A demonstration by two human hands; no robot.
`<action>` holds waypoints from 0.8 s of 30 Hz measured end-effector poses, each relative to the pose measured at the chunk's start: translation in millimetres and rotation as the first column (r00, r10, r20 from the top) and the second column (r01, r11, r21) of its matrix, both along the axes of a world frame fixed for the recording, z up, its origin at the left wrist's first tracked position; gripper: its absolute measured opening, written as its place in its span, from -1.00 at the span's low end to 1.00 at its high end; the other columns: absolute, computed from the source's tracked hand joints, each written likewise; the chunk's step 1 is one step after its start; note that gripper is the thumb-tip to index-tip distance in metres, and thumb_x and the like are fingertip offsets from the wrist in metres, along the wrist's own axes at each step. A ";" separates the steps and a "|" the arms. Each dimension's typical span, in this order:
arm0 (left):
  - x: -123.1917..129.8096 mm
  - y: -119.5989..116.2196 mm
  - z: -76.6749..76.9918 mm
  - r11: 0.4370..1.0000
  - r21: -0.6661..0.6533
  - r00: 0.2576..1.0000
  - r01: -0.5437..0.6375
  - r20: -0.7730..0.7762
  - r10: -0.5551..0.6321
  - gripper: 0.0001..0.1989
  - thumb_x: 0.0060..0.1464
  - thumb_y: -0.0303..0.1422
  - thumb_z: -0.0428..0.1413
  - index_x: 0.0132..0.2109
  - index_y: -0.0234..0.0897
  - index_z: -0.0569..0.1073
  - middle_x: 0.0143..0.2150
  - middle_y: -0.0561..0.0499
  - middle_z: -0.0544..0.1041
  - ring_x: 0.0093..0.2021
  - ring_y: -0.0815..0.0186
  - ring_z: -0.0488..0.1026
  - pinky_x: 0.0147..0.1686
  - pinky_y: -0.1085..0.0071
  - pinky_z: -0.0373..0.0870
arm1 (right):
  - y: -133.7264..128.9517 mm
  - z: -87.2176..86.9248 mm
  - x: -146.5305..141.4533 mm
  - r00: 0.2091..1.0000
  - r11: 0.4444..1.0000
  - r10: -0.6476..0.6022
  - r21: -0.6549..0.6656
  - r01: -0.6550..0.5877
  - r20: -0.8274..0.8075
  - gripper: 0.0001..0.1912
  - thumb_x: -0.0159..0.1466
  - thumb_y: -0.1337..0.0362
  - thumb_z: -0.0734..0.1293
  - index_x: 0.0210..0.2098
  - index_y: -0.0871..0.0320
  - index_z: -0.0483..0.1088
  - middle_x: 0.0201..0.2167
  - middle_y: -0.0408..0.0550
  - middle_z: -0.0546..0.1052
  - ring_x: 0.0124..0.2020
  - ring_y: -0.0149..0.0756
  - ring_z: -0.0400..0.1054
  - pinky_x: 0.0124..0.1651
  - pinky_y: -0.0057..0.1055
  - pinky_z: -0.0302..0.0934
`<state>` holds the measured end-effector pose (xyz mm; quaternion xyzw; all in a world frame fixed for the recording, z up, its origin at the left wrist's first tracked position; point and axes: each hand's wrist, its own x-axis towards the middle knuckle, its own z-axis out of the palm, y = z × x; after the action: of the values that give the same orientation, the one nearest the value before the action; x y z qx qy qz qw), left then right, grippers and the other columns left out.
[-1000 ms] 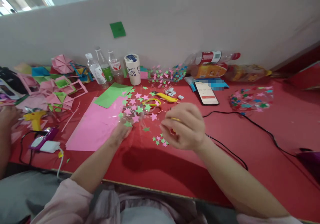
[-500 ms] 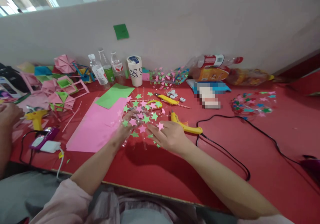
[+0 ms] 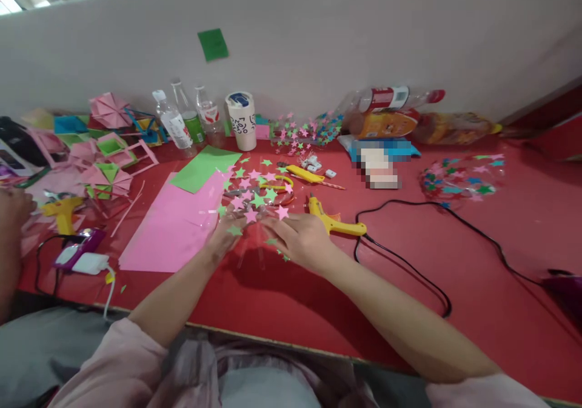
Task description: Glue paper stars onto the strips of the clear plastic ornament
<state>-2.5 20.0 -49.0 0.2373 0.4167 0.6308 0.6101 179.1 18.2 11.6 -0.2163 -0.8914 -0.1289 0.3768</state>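
Observation:
A clear plastic piece covered with pink and green paper stars (image 3: 257,200) is held between both hands above the red table. My left hand (image 3: 226,233) grips its left side, the fingers partly hidden behind the stars. On the right, my right hand (image 3: 304,238) has its fingers closed on the near right edge, by a pink star. Right of my right hand lies a yellow glue gun (image 3: 343,227) with a black cord. Behind the starred piece are a yellow cutter (image 3: 305,174) and yellow-handled scissors (image 3: 280,183), partly covered by it.
Pink paper (image 3: 168,232) and green paper (image 3: 207,168) lie left. Bottles (image 3: 175,129), a cup (image 3: 242,123) and folded paper shapes (image 3: 107,180) stand behind. Another starred plastic piece (image 3: 468,179) is right. A person's hand (image 3: 16,211) is far left, near another glue gun (image 3: 64,211).
The starred piece has tilted and shifted slightly, its stars now grouped higher above my hands. Both hands remain on it. The whole view has shifted a little.

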 end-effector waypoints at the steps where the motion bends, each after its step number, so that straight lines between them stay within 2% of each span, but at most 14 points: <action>1: 2.1 0.6 1.2 1.000 0.019 1.000 -0.021 -0.006 0.022 -0.69 -0.31 -0.63 0.26 -0.43 -0.25 0.34 -0.49 0.18 0.47 -0.42 0.47 0.46 -0.35 0.56 0.40 | 0.2 -0.4 0.1 1.000 1.000 -0.008 -0.005 0.008 -0.003 -0.75 0.34 0.33 0.13 -0.26 0.22 0.43 -0.67 -0.20 0.39 -0.62 -0.49 0.18 -0.53 -0.47 -0.12; 3: 5.9 -0.3 3.7 0.998 0.061 0.999 -0.028 -0.027 0.030 -0.69 -0.34 -0.61 0.29 -0.44 -0.27 0.36 -0.50 0.18 0.46 -0.46 0.48 0.43 -0.36 0.55 0.39 | 0.6 -1.2 0.0 1.000 1.000 -0.023 0.000 0.023 -0.017 -0.75 0.35 0.32 0.13 -0.25 0.22 0.43 -0.70 -0.22 0.36 -0.64 -0.49 0.15 -0.53 -0.47 -0.12; 7: 12.2 -4.8 7.0 0.987 0.140 0.996 0.077 -0.056 -0.070 -0.68 -0.36 -0.53 0.35 -0.41 -0.27 0.40 -0.50 0.18 0.46 -0.45 0.49 0.43 -0.33 0.52 0.38 | 0.6 -4.1 -0.9 0.999 0.999 -0.044 -0.025 0.043 -0.025 -0.79 0.34 0.33 0.16 -0.30 0.20 0.41 -0.64 -0.20 0.41 -0.60 -0.50 0.20 -0.50 -0.49 -0.06; 10: 16.7 -6.7 9.9 0.980 0.143 0.989 0.142 -0.059 -0.135 -0.72 -0.29 -0.45 0.35 -0.39 -0.27 0.41 -0.47 0.14 0.49 -0.40 0.42 0.47 -0.29 0.49 0.39 | -0.3 -5.8 -2.0 0.998 0.998 -0.051 -0.045 0.049 -0.037 -0.82 0.31 0.36 0.17 -0.36 0.18 0.38 -0.59 -0.17 0.45 -0.54 -0.50 0.25 -0.47 -0.50 -0.02; 14: 21.0 -8.4 15.1 0.970 0.149 0.981 0.193 -0.056 -0.187 -0.67 -0.28 -0.44 0.35 -0.31 -0.27 0.42 -0.40 0.13 0.52 -0.34 0.41 0.49 -0.29 0.50 0.38 | -1.3 -4.7 -3.3 0.996 0.999 -0.039 -0.006 0.039 -0.074 -0.82 0.28 0.39 0.19 -0.45 0.16 0.33 -0.66 -0.22 0.36 -0.60 -0.50 0.16 -0.50 -0.49 -0.06; 17: 20.8 -9.4 14.3 0.973 0.135 0.982 0.187 -0.060 -0.181 -0.63 -0.30 -0.48 0.34 -0.27 -0.24 0.43 -0.38 0.14 0.52 -0.33 0.42 0.49 -0.27 0.50 0.38 | -1.6 -2.8 -3.3 0.995 0.999 -0.041 0.011 0.042 -0.091 -0.78 0.26 0.40 0.19 -0.51 0.15 0.27 -0.70 -0.25 0.29 -0.63 -0.49 0.08 -0.52 -0.48 -0.09; 19: 19.2 -9.5 11.2 0.980 0.118 0.986 0.157 -0.068 -0.150 -0.62 -0.37 -0.50 0.34 -0.31 -0.24 0.43 -0.42 0.14 0.51 -0.37 0.41 0.48 -0.30 0.49 0.39 | -1.9 -2.1 -3.3 0.995 0.999 -0.048 0.016 0.049 -0.093 -0.75 0.26 0.42 0.17 -0.54 0.14 0.24 -0.72 -0.25 0.26 -0.64 -0.48 0.04 -0.53 -0.46 -0.11; 24: 16.4 -9.4 9.1 0.989 0.110 0.993 0.104 -0.074 -0.096 -0.66 -0.41 -0.55 0.33 -0.44 -0.25 0.37 -0.52 0.18 0.46 -0.46 0.44 0.44 -0.35 0.47 0.39 | -4.6 -2.1 -4.7 0.991 0.999 -0.044 -0.001 0.044 -0.124 -0.81 0.26 0.43 0.19 -0.49 0.16 0.28 -0.69 -0.24 0.31 -0.63 -0.48 0.09 -0.52 -0.48 -0.06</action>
<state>14.0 10.6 -39.9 0.3137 0.3886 0.6135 0.6118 174.3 13.6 9.6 -0.2431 -0.8614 -0.1240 0.4285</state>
